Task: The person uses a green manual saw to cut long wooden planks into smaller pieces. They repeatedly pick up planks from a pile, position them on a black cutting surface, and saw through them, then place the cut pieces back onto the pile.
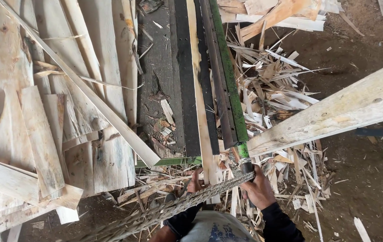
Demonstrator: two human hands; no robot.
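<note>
Hands at the bench's near edge: right hand (257,188) clamped on the handle (246,166), left hand (196,181) gripping the strip (202,130).

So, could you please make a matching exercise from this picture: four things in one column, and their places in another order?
Things:
1. right hand
2. left hand
3. rope
4. wide plank

Places:
A. runs from the lower left up to the rail's end
B. on the dark handle at the end of the green rail
C. lies slanted at the right, over the scraps
D. at the near end of the thin strip on the bench

Pairs: 1-B, 2-D, 3-A, 4-C
</note>
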